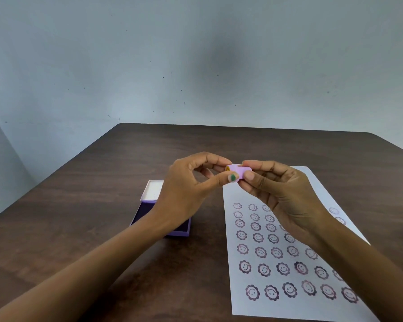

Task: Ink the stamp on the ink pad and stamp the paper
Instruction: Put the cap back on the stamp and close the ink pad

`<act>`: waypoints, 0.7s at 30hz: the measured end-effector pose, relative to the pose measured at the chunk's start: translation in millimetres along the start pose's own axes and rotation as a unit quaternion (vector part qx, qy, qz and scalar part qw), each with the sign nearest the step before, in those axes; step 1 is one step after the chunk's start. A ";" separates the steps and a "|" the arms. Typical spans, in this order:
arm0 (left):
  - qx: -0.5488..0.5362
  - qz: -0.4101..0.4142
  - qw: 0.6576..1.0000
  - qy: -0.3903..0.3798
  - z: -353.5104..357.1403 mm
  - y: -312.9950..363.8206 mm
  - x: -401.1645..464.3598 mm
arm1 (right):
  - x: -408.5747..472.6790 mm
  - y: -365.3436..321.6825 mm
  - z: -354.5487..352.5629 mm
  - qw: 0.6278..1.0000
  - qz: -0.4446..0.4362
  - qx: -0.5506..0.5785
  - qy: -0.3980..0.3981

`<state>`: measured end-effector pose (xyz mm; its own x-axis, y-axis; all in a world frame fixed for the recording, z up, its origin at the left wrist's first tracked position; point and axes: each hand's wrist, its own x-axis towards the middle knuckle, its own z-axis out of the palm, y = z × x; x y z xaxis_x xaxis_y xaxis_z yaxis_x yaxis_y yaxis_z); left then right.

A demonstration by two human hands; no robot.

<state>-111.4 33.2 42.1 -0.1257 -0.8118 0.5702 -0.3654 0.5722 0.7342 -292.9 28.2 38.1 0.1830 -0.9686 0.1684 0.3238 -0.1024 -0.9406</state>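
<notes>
A small lilac stamp (239,171) lies sideways in the air above the table, pinched between both hands. My left hand (186,189) grips its left end with thumb and fingers; my right hand (279,194) grips its right end. A yellow spot shows at the stamp's left end. The purple ink pad box (147,212) stands open on the table below my left wrist, its white-lined lid tipped back and its dark pad partly hidden by my forearm. To the right lies a white paper (277,259) covered with several rows of purple smiley-flower prints.
The dark wooden table (79,228) runs back to a pale blue-grey wall (196,66). Its far edge and rounded right corner are in view. Bare wood shows to the left of the ink pad and beyond the hands.
</notes>
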 end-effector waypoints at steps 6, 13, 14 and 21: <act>0.009 0.008 1.000 0.013 0.2 -2.4 0.1 | -2.4 -1.1 2.3 0.998 -0.026 -0.048 0.007; 0.042 0.012 0.999 0.005 1.5 -7.7 -0.7 | -2.6 1.6 3.9 0.989 -0.062 -0.134 0.028; 0.055 0.012 0.998 -0.004 0.8 -8.2 -0.8 | -2.2 2.0 4.0 0.986 -0.068 -0.151 0.031; 0.218 0.031 0.971 -0.093 -22.1 -12.2 8.6 | -2.2 8.9 4.6 0.916 -0.141 -0.371 0.062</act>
<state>-87.6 21.8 46.2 -0.3098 -0.8077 0.5017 -0.7026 0.5500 0.4515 -286.2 30.5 30.7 0.0666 -0.8936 0.4439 -0.3866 -0.4333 -0.8141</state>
